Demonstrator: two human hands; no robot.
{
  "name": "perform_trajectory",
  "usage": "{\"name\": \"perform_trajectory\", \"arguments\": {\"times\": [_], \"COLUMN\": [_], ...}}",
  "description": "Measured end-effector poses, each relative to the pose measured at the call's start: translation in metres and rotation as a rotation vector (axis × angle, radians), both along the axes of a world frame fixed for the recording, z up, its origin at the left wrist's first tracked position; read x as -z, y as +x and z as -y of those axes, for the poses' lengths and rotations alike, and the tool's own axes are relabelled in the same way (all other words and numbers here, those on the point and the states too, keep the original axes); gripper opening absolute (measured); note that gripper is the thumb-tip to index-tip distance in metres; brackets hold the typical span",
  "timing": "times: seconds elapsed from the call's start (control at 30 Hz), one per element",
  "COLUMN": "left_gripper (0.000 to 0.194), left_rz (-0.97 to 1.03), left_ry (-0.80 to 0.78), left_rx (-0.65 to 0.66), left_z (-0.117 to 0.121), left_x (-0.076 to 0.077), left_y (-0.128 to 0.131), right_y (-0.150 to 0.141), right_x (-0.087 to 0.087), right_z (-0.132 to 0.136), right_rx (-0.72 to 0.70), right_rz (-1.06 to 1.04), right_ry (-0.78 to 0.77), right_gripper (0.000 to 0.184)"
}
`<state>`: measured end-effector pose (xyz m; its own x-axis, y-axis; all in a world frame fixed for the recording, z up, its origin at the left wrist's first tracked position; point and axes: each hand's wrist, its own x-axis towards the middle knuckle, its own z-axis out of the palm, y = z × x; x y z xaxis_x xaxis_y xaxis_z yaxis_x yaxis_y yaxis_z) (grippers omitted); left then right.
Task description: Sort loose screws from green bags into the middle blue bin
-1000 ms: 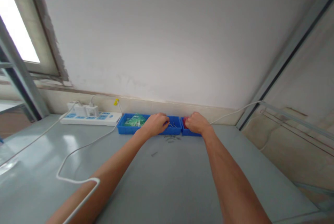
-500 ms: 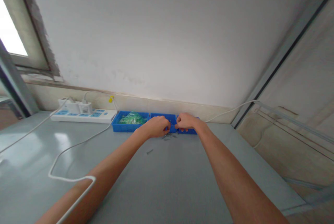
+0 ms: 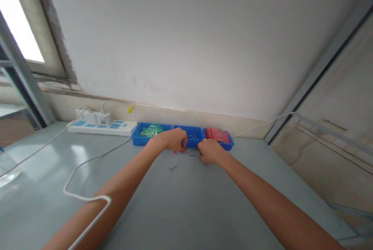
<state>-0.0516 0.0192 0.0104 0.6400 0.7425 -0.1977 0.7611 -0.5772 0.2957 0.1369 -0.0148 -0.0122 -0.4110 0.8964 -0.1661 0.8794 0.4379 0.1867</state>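
Observation:
Three blue trays stand in a row against the wall: the left tray [image 3: 137, 139] holds green bags, the middle tray [image 3: 193, 142] holds small metal pins, the right tray [image 3: 229, 144] holds red bags [image 3: 217, 134]. My left hand [image 3: 172, 140] is curled at the front rim of the middle tray, fingers closed on something I cannot make out. Just in front of the trays, my right hand [image 3: 210, 151] rests on the grey table [image 3: 186, 203] with its fingers curled under. Small metal pins [image 3: 191, 152] lie on the table between the hands, and one pin [image 3: 173, 168] lies apart nearer me.
A white power strip [image 3: 101, 126] with plugs sits at the back left by the wall. Its white cable [image 3: 84, 164] loops across the table and over my left forearm. A second white cable [image 3: 259, 125] runs along the wall to the right. A window frame stands at the left.
My right hand has come off the red-bag tray and drawn back onto the table in front of the trays. My left hand has pulled slightly toward me to the middle tray's front rim.

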Motion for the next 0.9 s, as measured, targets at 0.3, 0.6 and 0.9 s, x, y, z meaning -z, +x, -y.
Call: {"name": "perform_trajectory", "arguments": {"times": [0.3, 0.6, 0.9], "left_gripper": [0.023, 0.016, 0.01], "left_rz": [-0.088, -0.127, 0.018], "left_ry": [-0.481, -0.588, -0.324], "left_rx": [-0.158, -0.142, -0.019], "left_z": [0.001, 0.003, 0.004], "left_x": [0.011, 0.022, 0.008], "left_y": [-0.01, -0.001, 0.002], "right_y": [0.033, 0.046, 0.043], "right_x": [0.017, 0.027, 0.028], "right_z": [-0.006, 0.002, 0.011], "right_rx": [-0.04, 0.002, -0.022], "right_rz": [-0.103, -0.137, -0.251], "right_ry": [0.029, 0.074, 0.158], "right_gripper": [0.024, 0.025, 0.026]}}
